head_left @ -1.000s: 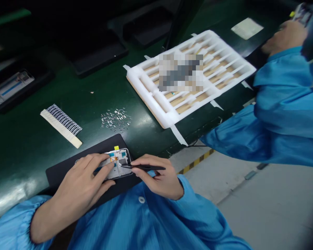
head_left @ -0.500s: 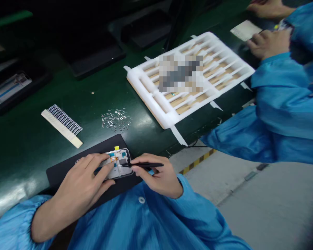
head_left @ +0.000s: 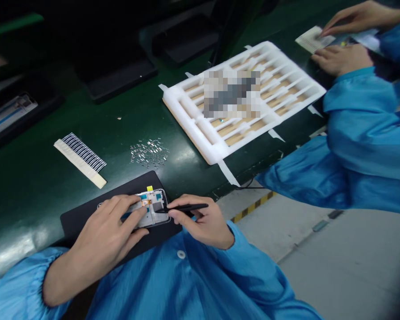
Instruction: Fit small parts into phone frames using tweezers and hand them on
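A small phone frame (head_left: 153, 205) with teal and orange parts lies on a black mat (head_left: 86, 213) at the near edge of the green bench. My left hand (head_left: 103, 238) rests on it, fingers curled over its left side and pressing it down. My right hand (head_left: 200, 222) pinches black tweezers (head_left: 183, 207), whose tip touches the frame's right part. Both my sleeves are blue.
A heap of tiny metal parts (head_left: 149, 152) lies beyond the mat, a barcode label strip (head_left: 80, 158) to its left. A white foam tray (head_left: 243, 98) sits farther right. A co-worker in blue (head_left: 363, 133) handles a small card (head_left: 311, 39) at top right. Black fixtures (head_left: 10, 113) stand at the back.
My hands have hardly moved; the tweezers shifted slightly up. The co-worker's hands came down from the upper right corner onto the bench near the card.
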Demonstrator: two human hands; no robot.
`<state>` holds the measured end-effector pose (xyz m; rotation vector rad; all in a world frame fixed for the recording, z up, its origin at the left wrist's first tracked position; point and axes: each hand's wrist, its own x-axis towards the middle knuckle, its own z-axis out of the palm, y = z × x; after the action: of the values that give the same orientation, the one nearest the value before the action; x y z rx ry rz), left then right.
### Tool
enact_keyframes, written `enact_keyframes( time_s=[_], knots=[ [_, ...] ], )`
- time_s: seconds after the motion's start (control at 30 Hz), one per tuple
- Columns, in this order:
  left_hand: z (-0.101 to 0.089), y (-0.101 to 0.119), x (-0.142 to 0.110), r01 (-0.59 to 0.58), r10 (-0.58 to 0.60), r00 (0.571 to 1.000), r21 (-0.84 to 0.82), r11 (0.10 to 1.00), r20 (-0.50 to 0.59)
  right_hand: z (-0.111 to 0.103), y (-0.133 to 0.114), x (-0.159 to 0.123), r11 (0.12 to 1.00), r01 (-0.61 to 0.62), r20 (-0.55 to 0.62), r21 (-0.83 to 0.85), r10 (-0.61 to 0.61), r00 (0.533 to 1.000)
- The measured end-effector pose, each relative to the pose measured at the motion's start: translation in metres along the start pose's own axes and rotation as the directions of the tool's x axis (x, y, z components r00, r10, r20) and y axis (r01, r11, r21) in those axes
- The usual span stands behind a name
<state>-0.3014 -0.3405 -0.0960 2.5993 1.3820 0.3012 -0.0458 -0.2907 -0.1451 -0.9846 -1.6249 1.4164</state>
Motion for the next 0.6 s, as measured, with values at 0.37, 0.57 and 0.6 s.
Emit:
enact_keyframes(
  time_s=[0.37,0.57,0.6],
  knots=[
    [-0.007,0.002,0.003,0.023,-0.028,0.999,-0.113,0.993,-0.043,-0.002,-0.010,0.000,0.991,-0.062,-0.001,0.119,0.062,0.998],
    [-0.011,0.010,0.010,0.016,-0.044,0.996,-0.334,0.942,-0.077,0.001,-0.019,-0.001,0.992,-0.053,0.027,0.116,0.050,0.998],
    [-0.011,0.011,0.011,0.028,-0.063,0.994,-0.356,0.934,-0.087,0.001,-0.020,-0.001,0.992,-0.041,0.032,0.115,0.037,0.999]
  ],
)
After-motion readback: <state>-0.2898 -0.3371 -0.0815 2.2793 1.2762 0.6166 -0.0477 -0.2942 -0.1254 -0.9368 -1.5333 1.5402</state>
